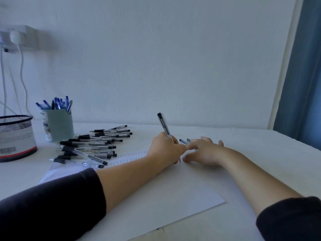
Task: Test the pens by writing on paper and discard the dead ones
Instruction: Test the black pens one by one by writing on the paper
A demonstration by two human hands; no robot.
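Left hand (165, 148): fingers curled round one clear black-capped pen (164, 126), upright, tip hidden below them at the paper (156, 192). Right hand (205, 152): fingers spread flat on the paper, just right of the left fingers, two pens (184, 141) lying just beyond. Pile of pens (93, 145): well left of the fingers.

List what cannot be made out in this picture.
- Pen tip, head view: hidden behind the left hand.
- Marks on the paper: too small to read.
- Pens beyond the right hand: mostly covered by its fingers.
- Mesh basket: cut by the left edge; contents unclear.
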